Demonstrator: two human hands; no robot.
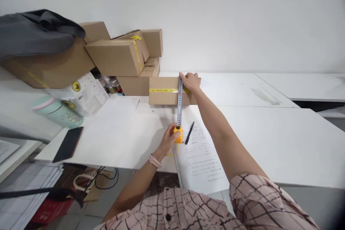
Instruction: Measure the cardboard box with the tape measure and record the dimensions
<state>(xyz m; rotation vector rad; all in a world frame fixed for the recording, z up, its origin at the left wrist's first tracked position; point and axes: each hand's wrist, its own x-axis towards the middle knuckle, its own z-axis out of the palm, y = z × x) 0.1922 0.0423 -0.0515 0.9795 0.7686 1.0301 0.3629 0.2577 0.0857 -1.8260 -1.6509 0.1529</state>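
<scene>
My left hand (169, 138) is closed around the yellow case of a tape measure (178, 135). The silver blade (179, 102) runs away from me, over the top of a taped cardboard box (163, 97). At the blade's far end, my right hand (191, 81) pinches the tip with thumb and finger at the box's far edge. Yellow tape crosses the box from left to right. Just right of the tape measure's case, a black pen (189, 133) lies on printed sheets of paper (202, 158).
Several cardboard boxes (115, 57) are stacked at the back left, with a dark grey bag (40, 36) on top. A mint bottle (58, 112) and a dark phone (68, 144) are on the white table (113, 133). A white wall (229, 18) stands behind.
</scene>
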